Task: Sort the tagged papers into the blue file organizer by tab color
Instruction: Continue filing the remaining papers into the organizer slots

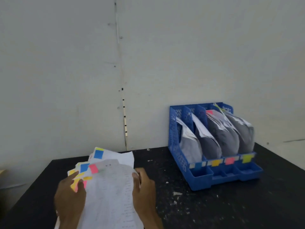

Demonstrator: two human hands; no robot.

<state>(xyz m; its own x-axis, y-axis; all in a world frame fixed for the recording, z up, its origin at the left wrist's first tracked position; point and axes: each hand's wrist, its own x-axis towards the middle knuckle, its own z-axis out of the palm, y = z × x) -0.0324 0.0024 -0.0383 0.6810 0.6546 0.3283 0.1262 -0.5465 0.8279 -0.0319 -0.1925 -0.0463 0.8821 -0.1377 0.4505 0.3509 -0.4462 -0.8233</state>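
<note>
As the left hand (70, 199) pinches tagged papers (112, 187), the right hand (145, 193) grips them.

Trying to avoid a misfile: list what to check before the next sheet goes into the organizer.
1. Both the left hand and right hand hold the paper stack: ok.
2. Top sheet's tab colour readable: ok, pink tab.
3. Matching pink label on the blue file organizer found: ok, third slot from left.
4. Top sheet separated from the stack: cannot tell.
5. Room left in that slot: cannot tell.
</note>
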